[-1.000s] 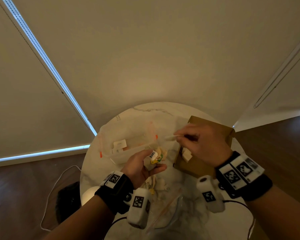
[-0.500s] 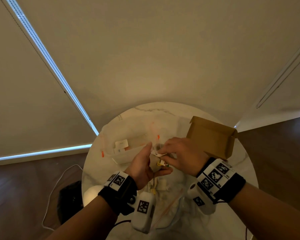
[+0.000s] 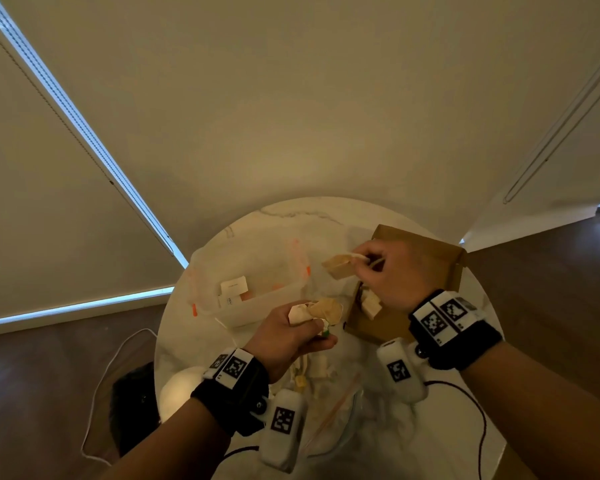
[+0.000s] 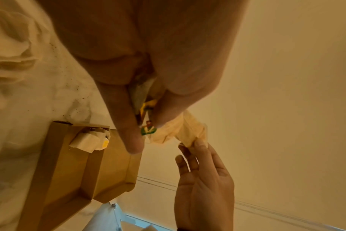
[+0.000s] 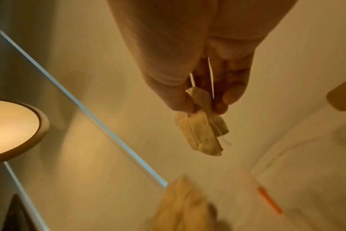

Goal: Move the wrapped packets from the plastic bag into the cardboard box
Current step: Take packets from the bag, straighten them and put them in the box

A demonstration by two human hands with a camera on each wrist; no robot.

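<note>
Since half a second ago: right hand point(image 3: 397, 275) lifted away toward cardboard box point(image 3: 430, 247), its grip pinching one packet point(image 3: 338, 266) above the bench point(image 3: 291, 220). Box holds one pale packet point(image 3: 371, 304). Left hand point(image 3: 288, 336): grip closed on crumpled packets point(image 3: 321, 310).

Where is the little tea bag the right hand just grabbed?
The tea bag dangles from the right hand, in the air at the cardboard box's left edge, right of the clear tub.
</note>
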